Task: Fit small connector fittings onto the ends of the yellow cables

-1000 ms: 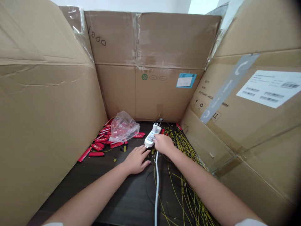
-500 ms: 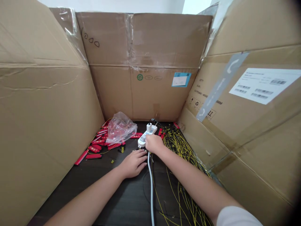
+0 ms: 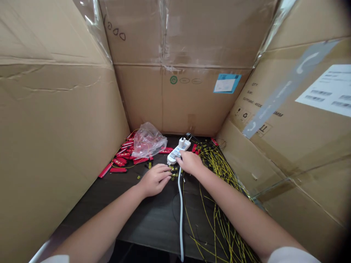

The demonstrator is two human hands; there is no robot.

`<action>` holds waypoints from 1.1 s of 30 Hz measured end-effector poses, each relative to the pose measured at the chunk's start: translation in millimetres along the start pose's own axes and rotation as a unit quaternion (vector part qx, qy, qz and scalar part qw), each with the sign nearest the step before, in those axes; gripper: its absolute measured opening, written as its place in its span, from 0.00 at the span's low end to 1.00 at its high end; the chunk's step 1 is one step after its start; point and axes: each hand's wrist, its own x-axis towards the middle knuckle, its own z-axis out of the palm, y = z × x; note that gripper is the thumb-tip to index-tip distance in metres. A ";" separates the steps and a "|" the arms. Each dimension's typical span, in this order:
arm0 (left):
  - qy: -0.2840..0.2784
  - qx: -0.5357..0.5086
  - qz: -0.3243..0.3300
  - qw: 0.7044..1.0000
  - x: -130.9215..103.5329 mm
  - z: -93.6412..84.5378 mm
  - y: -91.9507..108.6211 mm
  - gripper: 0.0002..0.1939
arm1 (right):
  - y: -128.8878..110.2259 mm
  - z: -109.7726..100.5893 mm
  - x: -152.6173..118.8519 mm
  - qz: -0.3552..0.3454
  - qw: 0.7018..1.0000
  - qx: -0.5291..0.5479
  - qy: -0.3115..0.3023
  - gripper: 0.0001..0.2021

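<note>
Bracing the white power strip (image 3: pixel 176 151), just below frame centre, would help the right hand (image 3: pixel 191 162), whose bent fingers are at it, grip unclear. The left hand (image 3: pixel 155 179), fingers narrowly parted beside yellow pieces (image 3: pixel 174 169), could steady the strip's near end.

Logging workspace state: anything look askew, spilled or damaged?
Yes: the yellow wires sprawl in a loose tangle along the right side, and the left cardboard panel has a ragged crease below its fold.
</note>
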 end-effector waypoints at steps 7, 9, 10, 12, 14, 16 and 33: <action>0.098 0.176 -0.169 0.965 -56.4 -45.3 -11.5 0.11 | 16.9 -18.2 -26.8 -0.007 0.995 0.062 0.073 0.17; 0.094 0.202 -0.212 0.952 -69.0 -45.9 -16.9 0.12 | 16.6 -21.3 -32.9 -0.007 0.994 0.078 0.079 0.15; 0.084 0.204 -0.226 0.949 -73.4 -44.3 -19.1 0.12 | 16.0 -22.1 -35.1 -0.008 0.993 0.086 0.080 0.15; 0.054 0.199 -0.239 0.949 -78.2 -39.3 -21.7 0.10 | 14.6 -22.0 -38.5 -0.009 0.991 0.102 0.085 0.15; 0.030 0.191 -0.235 0.953 -79.0 -34.2 -21.9 0.09 | 14.2 -20.4 -41.2 -0.016 0.989 0.114 0.093 0.16; 0.012 0.181 -0.219 0.959 -77.4 -30.3 -20.3 0.10 | 15.2 -18.1 -44.3 -0.027 0.986 0.123 0.109 0.16; -0.010 0.212 -0.187 0.959 -33.8 -0.1 -36.8 0.14 | 43.0 -3.9 -75.2 -0.041 0.968 0.165 0.183 0.15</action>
